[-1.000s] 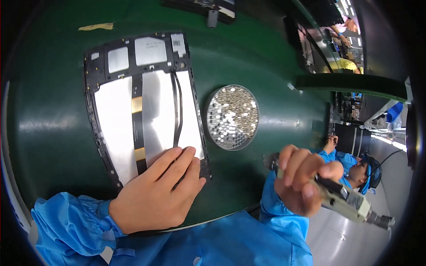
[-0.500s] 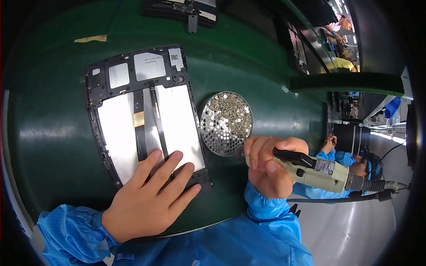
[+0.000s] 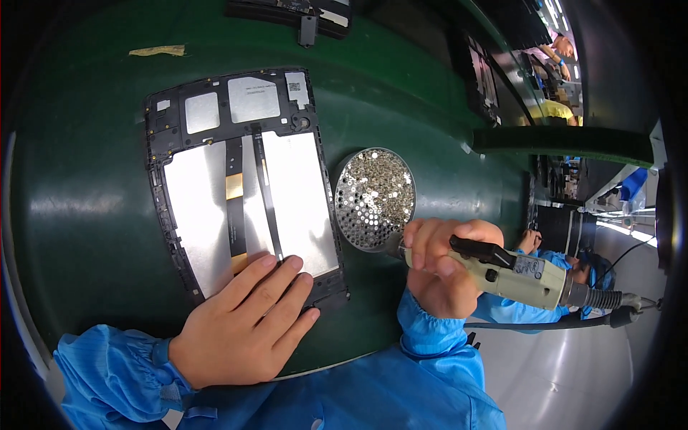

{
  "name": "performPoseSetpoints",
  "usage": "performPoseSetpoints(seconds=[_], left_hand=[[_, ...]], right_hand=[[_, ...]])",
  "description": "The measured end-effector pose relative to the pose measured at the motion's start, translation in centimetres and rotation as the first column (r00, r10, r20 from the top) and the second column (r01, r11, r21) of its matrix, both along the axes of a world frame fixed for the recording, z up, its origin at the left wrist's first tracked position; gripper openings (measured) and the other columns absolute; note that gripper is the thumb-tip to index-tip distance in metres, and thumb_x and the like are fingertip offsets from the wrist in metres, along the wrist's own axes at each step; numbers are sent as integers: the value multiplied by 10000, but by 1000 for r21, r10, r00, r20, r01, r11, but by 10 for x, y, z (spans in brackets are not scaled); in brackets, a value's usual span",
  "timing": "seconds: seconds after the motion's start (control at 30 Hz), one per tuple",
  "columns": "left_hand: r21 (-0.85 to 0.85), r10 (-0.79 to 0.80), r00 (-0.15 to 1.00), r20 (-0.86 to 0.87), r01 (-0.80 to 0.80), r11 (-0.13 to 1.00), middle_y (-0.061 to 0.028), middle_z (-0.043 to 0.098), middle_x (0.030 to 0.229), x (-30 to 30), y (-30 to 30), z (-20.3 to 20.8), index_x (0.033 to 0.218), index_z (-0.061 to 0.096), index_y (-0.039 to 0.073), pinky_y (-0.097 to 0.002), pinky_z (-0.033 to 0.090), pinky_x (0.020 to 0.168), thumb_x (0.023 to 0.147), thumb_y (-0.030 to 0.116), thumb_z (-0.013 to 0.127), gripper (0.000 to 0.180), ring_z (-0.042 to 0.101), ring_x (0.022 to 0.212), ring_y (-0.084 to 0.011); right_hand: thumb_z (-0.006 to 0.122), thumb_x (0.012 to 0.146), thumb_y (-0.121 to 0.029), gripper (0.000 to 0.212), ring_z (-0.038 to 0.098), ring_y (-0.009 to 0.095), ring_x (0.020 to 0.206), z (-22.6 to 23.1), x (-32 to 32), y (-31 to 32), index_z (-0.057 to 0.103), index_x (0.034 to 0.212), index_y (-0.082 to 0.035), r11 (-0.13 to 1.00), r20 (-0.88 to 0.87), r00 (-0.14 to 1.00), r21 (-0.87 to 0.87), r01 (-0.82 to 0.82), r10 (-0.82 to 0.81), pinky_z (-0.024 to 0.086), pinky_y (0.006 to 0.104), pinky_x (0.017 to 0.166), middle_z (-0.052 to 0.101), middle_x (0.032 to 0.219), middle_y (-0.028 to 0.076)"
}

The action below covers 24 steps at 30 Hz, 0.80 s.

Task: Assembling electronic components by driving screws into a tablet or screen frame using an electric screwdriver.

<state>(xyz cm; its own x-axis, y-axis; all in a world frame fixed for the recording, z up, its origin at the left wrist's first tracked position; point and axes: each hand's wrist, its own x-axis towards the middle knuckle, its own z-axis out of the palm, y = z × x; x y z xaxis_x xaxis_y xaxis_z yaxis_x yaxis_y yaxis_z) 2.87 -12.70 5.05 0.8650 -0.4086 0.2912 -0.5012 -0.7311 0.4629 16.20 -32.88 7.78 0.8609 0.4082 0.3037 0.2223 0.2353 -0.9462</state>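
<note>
A tablet housing [image 3: 294, 193] with a black frame and bright metal plates lies on the green bench, a dark flat cable [image 3: 268, 193] and a black strip with gold-coloured patches [image 3: 235, 188] running down its middle. My left hand [image 3: 247, 319] rests flat on its near end, fingers stretched out. In my right hand [image 3: 455, 265] is a pale electric screwdriver [image 3: 527, 281] with a black lever, its cable end pointing right. The tool's front end is at the near edge of a round dish [image 3: 342, 222] filled with small screws [image 3: 380, 183]; its tip cannot be made out.
At the far edge lies another dark device part [image 3: 287, 14] with a small tab. A yellowish strip [image 3: 158, 51] is on the bench at far left. A dark green bar [image 3: 566, 143] stands at right, and a co-worker in blue [image 3: 552, 261] sits beyond my right hand.
The housing and dish appear slightly further right in the picture. My left hand stays at the housing's near end, and my right hand still holds the screwdriver by the dish.
</note>
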Motion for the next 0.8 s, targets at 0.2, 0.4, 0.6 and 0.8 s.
performPoseSetpoints(seconds=[0.2, 0.4, 0.6, 0.8], left_hand=[[-56, 19, 998, 56, -16, 998, -173, 649, 1110, 2, -6, -3, 958, 721, 93, -439, 455, 1000, 767, 82, 705, 193, 594, 1116, -354], [-93, 30, 996, 86, -22, 995, -183, 644, 1102, 3, -1, -7, 893, 722, 68, -438, 456, 999, 775, 117, 685, 132, 594, 1116, -350], [-110, 44, 995, 93, -33, 993, -182, 642, 1085, 2, -1, -7, 866, 722, 56, -436, 449, 1003, 760, 122, 688, 129, 592, 1111, -343], [-93, 34, 996, 88, -26, 995, -176, 640, 1080, 3, 1, -4, 856, 723, 54, -436, 450, 1002, 766, 125, 685, 121, 586, 1116, -340]], right_hand=[[621, 820, -110, 352, 516, 170, 537, 36, -21, -4, 465, 1135, -129, 994, 94, 992, 63, -84, 78, 435, 358, 561, 483, 614, 19], [630, 776, -33, 339, 528, 145, 503, 29, -45, 22, 467, 1060, -119, 954, 75, 951, -33, -298, 300, 454, 310, 506, 518, 621, 4], [624, 751, 5, 341, 520, 152, 477, 24, -50, 28, 460, 1027, -106, 932, 72, 930, -69, -356, 361, 463, 323, 510, 515, 593, 9], [625, 745, 3, 326, 525, 157, 475, 23, -49, 30, 459, 1009, -90, 924, 87, 921, -82, -373, 379, 463, 330, 502, 522, 588, 15]])
